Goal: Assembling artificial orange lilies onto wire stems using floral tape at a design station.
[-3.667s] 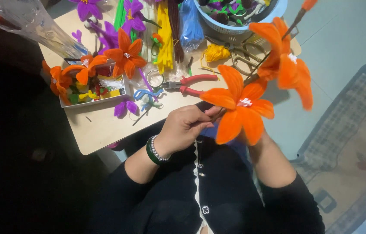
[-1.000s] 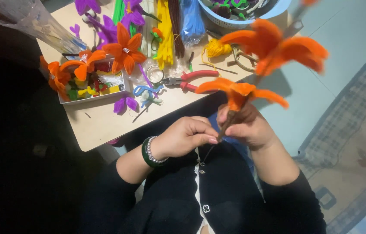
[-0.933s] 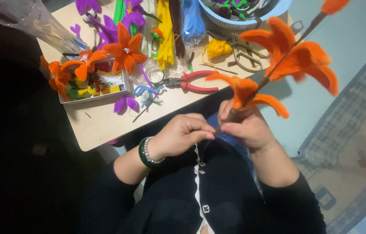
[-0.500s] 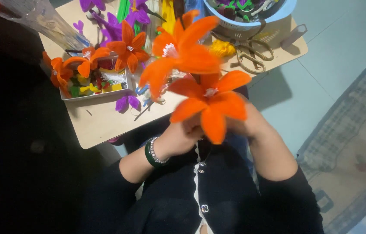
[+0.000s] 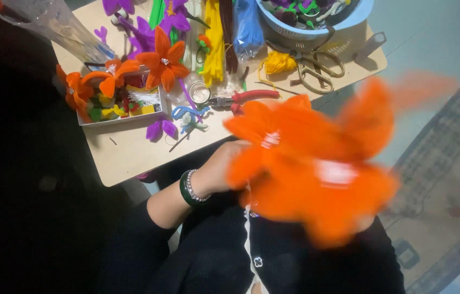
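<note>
Two hands: only the left hand (image 5: pixel 221 166) shows, with a dark bead bracelet (image 5: pixel 189 188) on its wrist; the right hand is hidden behind the blooms.
Left hand state: fingers curled in towards the base of the orange flowers (image 5: pixel 317 163); the blur keeps me from telling whether they actually pinch a stem.
Right hand state: cannot tell, it is fully covered.
Flowers, place: held up close to the camera, over the lap and the near edge of the table (image 5: pixel 126 158).
Flowers, look: fuzzy bright orange petals, two blooms overlapping, each with a pale whitish centre; heavily blurred, so the petal edges smear.
Packages: a clear plastic bag (image 5: pixel 58 24) at the table's far left corner; a clear wrapper of blue pipe cleaners (image 5: pixel 249 27) near the basket.
Box: a shallow white tray (image 5: pixel 124 103) of small coloured bits, with finished orange flowers resting on it.
Basket: a pale blue round basket (image 5: pixel 317 32) at the far edge, holding dark and coloured scraps.
Tools: red-handled pliers (image 5: pixel 243 99) just beyond the blooms; brass-coloured scissors (image 5: pixel 317 68) beside the basket.
Labels: none legible.
</note>
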